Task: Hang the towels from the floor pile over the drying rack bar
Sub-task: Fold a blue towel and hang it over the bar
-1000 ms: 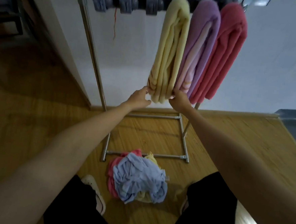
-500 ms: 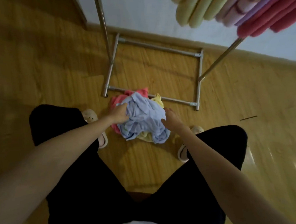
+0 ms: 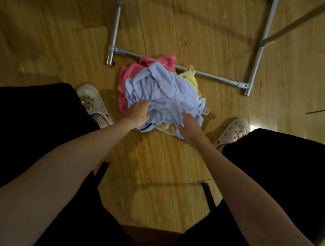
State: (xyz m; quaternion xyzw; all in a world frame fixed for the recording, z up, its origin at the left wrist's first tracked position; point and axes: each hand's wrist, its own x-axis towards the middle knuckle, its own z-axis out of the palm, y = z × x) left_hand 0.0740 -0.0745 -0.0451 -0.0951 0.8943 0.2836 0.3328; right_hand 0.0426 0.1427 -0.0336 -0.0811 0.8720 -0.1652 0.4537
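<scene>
While both hands, left hand (image 3: 138, 112) and right hand (image 3: 190, 125), grip blue towel (image 3: 160, 90): three towels piled.

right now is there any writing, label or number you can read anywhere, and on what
No readable text anywhere in the head view.
White care tag on the edge of the blue towel: any print on it is too small and blurred to read.
Light clogs: they carry small charms, but no legible brand or lettering.
Drying rack base: bare metal, no markings visible.

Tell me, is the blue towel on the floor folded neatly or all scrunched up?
Scrunched up. The blue towel lies in wrinkled bunches atop the pile, with both hands gripping its near edge.
</scene>
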